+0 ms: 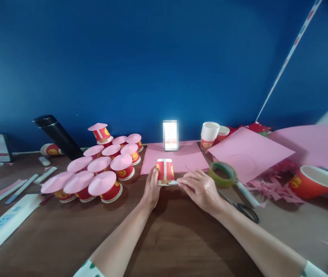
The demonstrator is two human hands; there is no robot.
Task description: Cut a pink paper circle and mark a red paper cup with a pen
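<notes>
My left hand [151, 188] is closed around the side of a red paper cup [161, 170], which stands upside down with a pale vertical band on its front. My right hand [201, 188] is at the cup's lower right. Its thumb and fingers pinch the end of a thin white strip [173, 183] that runs along the cup's rim; whether it is paper or tape I cannot tell. Left of my hands stand several finished-looking upturned red cups [123, 172] with pink paper cones [121, 162] on top and pale trim around their rims.
Pink paper sheets [191, 154] lie behind the cup, with a blurred bright panel [170, 134] above. To the right are a tape roll [223, 174], scissors [246, 212], stacked cups [210, 132] and an orange cup [311, 184]. A black flask [60, 134] and power strip [8, 227] lie left.
</notes>
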